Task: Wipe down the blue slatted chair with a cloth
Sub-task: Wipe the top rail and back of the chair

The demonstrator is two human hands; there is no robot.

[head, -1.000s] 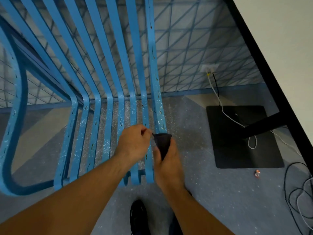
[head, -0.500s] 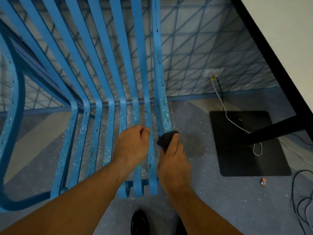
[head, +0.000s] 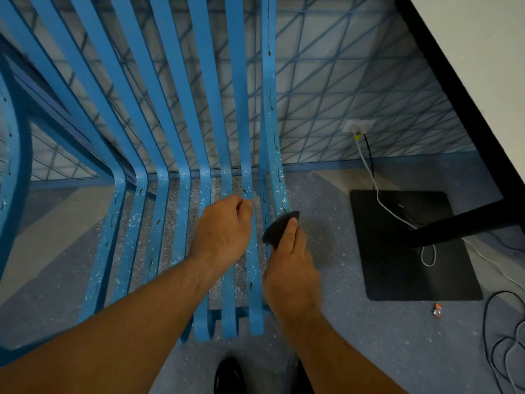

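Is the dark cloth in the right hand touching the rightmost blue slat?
Touching. In the head view the cloth, pinched in the right hand, overlaps the lower edge of the rightmost slat with no floor showing between them.

Office-like room: desk base plate (head: pixel 412 245), wall socket (head: pixel 358 126), floor cables (head: pixel 505 336).

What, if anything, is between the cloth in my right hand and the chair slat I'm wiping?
Nothing visible. The right hand holds the dark cloth right against the rightmost slat of the blue chair. The left hand grips the neighbouring slat, off to the side.
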